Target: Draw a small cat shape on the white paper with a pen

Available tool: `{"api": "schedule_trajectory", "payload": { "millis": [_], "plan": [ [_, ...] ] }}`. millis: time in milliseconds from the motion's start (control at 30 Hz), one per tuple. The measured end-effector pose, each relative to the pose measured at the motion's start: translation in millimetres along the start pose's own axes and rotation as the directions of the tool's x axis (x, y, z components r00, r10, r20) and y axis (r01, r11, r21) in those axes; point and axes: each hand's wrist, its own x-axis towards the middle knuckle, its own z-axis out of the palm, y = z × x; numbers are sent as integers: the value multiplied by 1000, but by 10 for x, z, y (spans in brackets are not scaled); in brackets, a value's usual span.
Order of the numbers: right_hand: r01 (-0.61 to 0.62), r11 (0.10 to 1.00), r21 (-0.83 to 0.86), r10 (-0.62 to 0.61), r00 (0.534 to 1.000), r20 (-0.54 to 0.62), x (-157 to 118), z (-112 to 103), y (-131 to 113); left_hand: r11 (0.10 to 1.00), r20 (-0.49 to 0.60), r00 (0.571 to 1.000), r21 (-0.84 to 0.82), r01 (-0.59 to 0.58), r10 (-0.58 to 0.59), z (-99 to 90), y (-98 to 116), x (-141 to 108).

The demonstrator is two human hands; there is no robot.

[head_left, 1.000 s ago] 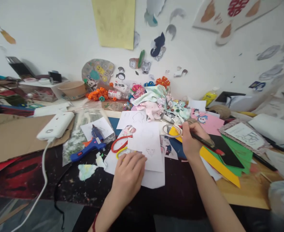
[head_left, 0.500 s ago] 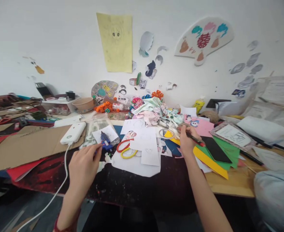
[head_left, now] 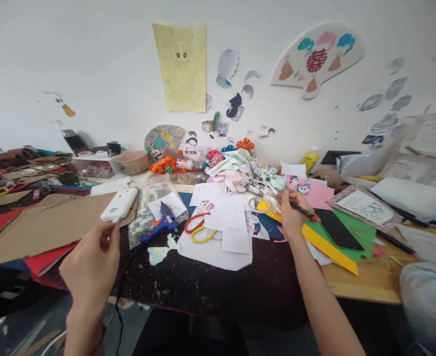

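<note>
My left hand [head_left: 92,259] is closed in a pinch at the near end of a white power bank [head_left: 119,204], where its white charging cable [head_left: 54,342] plugs in; the plug is mostly hidden by the fingers. My right hand [head_left: 294,215] grips a dark pen [head_left: 304,211] with a red end, above the craft pile on the right. Between the hands lie a blue glue gun [head_left: 161,225], scissors with red and yellow handles [head_left: 202,233], and white paper sheets [head_left: 218,253] with faint drawings. A pale painted scrap [head_left: 158,255] is beside the glue gun.
Cardboard [head_left: 51,222] lies under the power bank. Behind the papers are heaped fabric pieces [head_left: 233,173] and a tan bowl [head_left: 132,162]. On the right sit a yellow strip [head_left: 331,249], a black card [head_left: 340,230] and green sheets [head_left: 368,232]. A black cord [head_left: 119,291] hangs over the edge.
My left hand has moved left from beside the glue gun to the cable end of the power bank, uncovering the glue gun. My right hand still holds the pen in much the same place.
</note>
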Motion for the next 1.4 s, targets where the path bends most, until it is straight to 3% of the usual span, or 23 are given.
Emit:
{"api": "schedule_trajectory", "payload": {
  "millis": [133, 267, 500, 633, 767, 833, 867, 933, 1033, 1100, 1167, 1200, 1300, 1333, 1367, 1400],
  "plan": [
    [-27, 999, 27, 31, 987, -159, 53, 16, 42, 986, -104, 980, -30, 167, -169, 163, 145, -2],
    [-78, 992, 99, 102, 960, -261, 113, 11, 40, 980, -127, 972, -59, 191, -197, 274, 208, -6],
    [-161, 955, 251, 255, 877, -407, 257, -79, 78, 961, -166, 948, -101, 257, -271, 223, 194, 60],
    [-157, 962, 221, 235, 891, -388, 272, -91, 117, 949, -176, 936, -141, 282, -304, 175, 144, 103],
    [-23, 996, 88, 48, 958, -284, 145, -50, -26, 936, -95, 958, -259, 240, -272, 190, 273, 34],
    [109, 994, -8, -109, 977, -184, 8, 0, -187, 862, 114, 986, -480, 161, -121, 233, 512, -41],
    [183, 982, -50, -188, 978, -96, -75, 33, -284, 816, 205, 978, -563, 136, -21, 263, 677, -80],
    [344, 935, -85, -331, 934, 136, -254, 113, -494, 702, 363, 906, -703, 114, 216, 336, 1062, -143],
    [504, 859, -89, -443, 819, 364, -488, 232, -797, 543, 483, 737, -818, 187, 473, 469, 1611, -157],
    [572, 813, -105, -479, 760, 439, -584, 280, -947, 487, 520, 658, -835, 257, 544, 567, 1847, -105],
    [704, 695, -145, -549, 650, 525, -630, 279, -1021, 464, 544, 623, -831, 306, 563, 675, 1952, -18],
    [702, 701, -125, -550, 644, 532, -641, 259, -1024, 463, 553, 615, -827, 320, 563, 733, 1965, 32],
    [474, 876, -85, -378, 786, 489, -681, 153, -906, 498, 562, 650, -811, 309, 512, 913, 1932, 170],
    [410, 908, -81, -315, 799, 511, -707, 116, -837, 519, 555, 671, -805, 287, 492, 969, 1918, 203],
    [384, 919, -89, -271, 781, 563, -741, 85, -764, 543, 548, 689, -798, 261, 474, 1019, 1908, 229],
    [396, 914, -92, -253, 731, 634, -782, 64, -691, 569, 542, 702, -788, 234, 462, 1061, 1905, 245]
  ]
}}
